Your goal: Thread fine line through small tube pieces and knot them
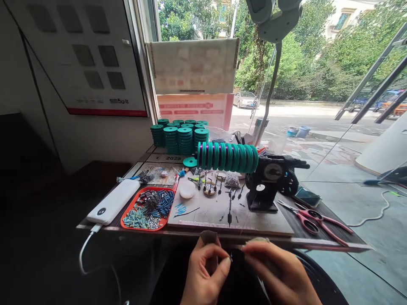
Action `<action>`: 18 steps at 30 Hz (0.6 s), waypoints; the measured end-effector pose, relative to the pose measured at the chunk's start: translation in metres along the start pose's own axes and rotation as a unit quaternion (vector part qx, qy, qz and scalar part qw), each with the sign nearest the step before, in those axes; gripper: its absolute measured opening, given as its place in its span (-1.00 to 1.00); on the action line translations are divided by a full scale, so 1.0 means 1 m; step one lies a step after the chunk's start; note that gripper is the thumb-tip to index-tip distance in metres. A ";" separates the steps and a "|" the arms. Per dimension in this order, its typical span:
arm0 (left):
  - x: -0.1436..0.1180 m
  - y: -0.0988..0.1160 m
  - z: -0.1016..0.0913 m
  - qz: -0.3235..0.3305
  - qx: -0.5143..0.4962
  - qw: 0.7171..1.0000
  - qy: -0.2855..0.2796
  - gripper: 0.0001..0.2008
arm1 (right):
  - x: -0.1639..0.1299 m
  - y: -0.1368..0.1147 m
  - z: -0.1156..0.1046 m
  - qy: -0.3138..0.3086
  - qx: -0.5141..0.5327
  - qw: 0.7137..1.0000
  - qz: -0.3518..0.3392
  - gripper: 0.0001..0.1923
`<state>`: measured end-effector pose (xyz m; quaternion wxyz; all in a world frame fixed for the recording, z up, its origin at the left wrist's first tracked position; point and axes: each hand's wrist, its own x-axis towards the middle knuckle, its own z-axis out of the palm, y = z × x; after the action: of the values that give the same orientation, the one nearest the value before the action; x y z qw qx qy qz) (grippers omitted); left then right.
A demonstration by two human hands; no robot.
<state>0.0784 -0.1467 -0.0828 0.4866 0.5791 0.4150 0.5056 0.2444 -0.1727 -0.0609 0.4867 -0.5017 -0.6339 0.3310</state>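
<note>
Tiny bluish piece pinched at the left fingertips

Tiny bluish piece (pixel 231 257) sits at the tips of the left hand (pixel 206 271), in front of the near edge of the bench (pixel 286 241) and over dark clothing. The left thumb and forefinger are pressed together on it (too small to tell exactly what part it is). The right hand (pixel 281 267) is just beside, its fingers bent inward; whether they grip anything, perhaps a fine line, I cannot tell.

Judging by the pose, the step in hand is close fingertip work on that piece. A next move would call for a steady left pinch and small, careful motions of the right fingers.

Beyond the hands, a white board (pixel 276 222) carries light-blue tubes (pixel 180 209) and a bag of grey pellets (pixel 232 180). To its left lies a red tray (pixel 144 229) of small springs and sleeves, next to a white power bank (pixel 116 201). A black winder (pixel 263 182) holds a row of green spools (pixel 227 157) showing purple between them. At the right rest red-handled scissors (pixel 307 222) and pink-handled pliers (pixel 335 231). More green spools stand stacked behind.
</note>
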 end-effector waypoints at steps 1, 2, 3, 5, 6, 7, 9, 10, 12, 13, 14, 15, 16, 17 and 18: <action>0.000 0.000 0.001 0.001 0.002 1.000 -0.001 -0.86 | 0.006 0.002 -0.001 -0.006 -0.002 1.000 0.000 -0.88; 0.000 0.001 0.001 0.002 0.007 1.000 0.002 -0.86 | 0.012 0.003 -0.002 -0.024 -0.004 1.000 0.001 -0.85; -0.001 0.000 0.002 0.004 0.014 1.000 0.008 -0.85 | 0.016 0.005 -0.002 -0.050 -0.005 0.999 0.004 -0.81; -0.002 -0.001 0.003 0.010 0.026 0.999 0.027 -0.84 | 0.021 0.007 0.000 -0.093 -0.011 0.996 0.007 -0.77; -0.003 -0.002 0.004 0.014 0.031 0.999 0.037 -0.84 | 0.022 0.008 0.002 -0.109 -0.016 0.994 0.007 -0.77; -0.004 -0.003 0.004 0.021 0.036 0.998 0.046 -0.84 | 0.022 0.008 0.003 -0.117 -0.021 0.993 0.004 -0.78; -0.005 -0.005 0.005 0.037 0.049 0.997 0.055 -0.85 | 0.023 0.008 0.004 -0.125 -0.032 0.992 -0.006 -0.79; -0.005 -0.005 0.006 0.046 0.060 0.996 0.057 -0.86 | 0.023 0.008 0.004 -0.129 -0.039 0.991 -0.012 -0.78; -0.006 -0.005 0.006 0.068 0.089 0.992 0.064 -0.88 | 0.026 0.006 0.003 -0.148 -0.054 0.987 -0.027 -0.76; -0.006 -0.005 0.006 0.082 0.108 0.988 0.069 -0.90 | 0.028 0.005 0.002 -0.165 -0.061 0.984 -0.032 -0.77; -0.006 -0.005 0.006 0.099 0.130 0.984 0.073 -0.91 | 0.030 0.003 0.001 -0.183 -0.066 0.980 -0.030 -0.78; -0.005 -0.005 0.006 0.120 0.153 0.978 0.076 -0.92 | 0.033 0.002 0.000 -0.201 -0.066 0.977 -0.021 -0.80; -0.005 -0.005 0.005 0.144 0.176 0.971 0.077 -0.91 | 0.035 0.000 -0.001 -0.214 -0.058 0.975 -0.004 -0.82; -0.005 -0.006 0.005 0.168 0.197 0.963 0.076 -0.90 | 0.038 -0.001 -0.002 -0.223 -0.044 0.974 0.019 -0.84; -0.004 -0.006 0.004 0.192 0.215 0.955 0.074 -0.89 | 0.040 -0.002 -0.002 -0.230 -0.026 0.972 0.043 -0.87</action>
<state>0.0816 -0.1501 -0.0898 0.2123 0.6995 0.4302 0.5296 0.2448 -0.1351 -0.0466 0.3000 -0.4515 -0.7153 0.4410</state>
